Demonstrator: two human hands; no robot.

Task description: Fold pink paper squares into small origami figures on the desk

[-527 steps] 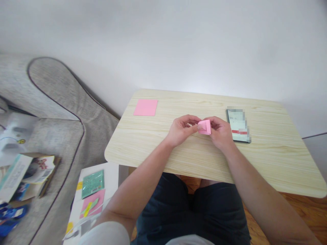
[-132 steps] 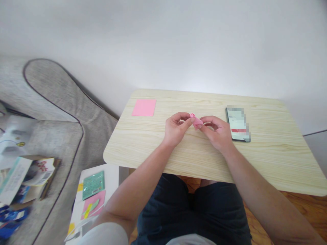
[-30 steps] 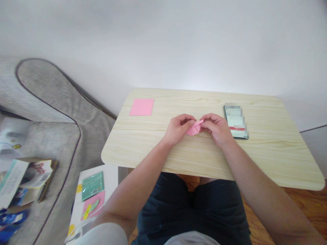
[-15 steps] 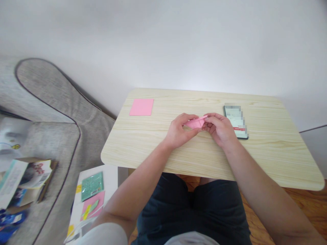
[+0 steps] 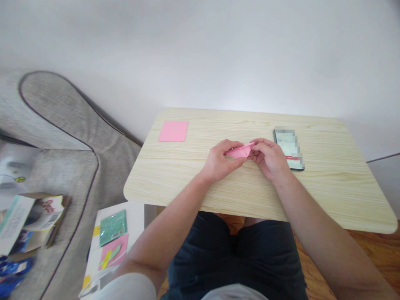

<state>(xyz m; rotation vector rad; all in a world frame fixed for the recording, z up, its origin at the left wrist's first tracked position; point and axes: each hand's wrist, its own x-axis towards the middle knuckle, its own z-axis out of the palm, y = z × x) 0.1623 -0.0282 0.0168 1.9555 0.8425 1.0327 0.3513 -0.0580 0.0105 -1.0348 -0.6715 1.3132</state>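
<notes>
Left grip [image 5: 216, 162] clamps folded pink paper [image 5: 238, 152] near and far, likely steadying it; right grip [image 5: 269, 160] pinches its right end.

A home, shown by the grey upholstered sofa [image 5: 109, 162] and wooden floor [image 5: 368, 254].

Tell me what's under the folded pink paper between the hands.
The left hand holds the folded pink paper along its near edge, with wooden tabletop showing nearer the camera; the right hand grips its right end. Paper and hands cover whatever lies directly underneath.
</notes>
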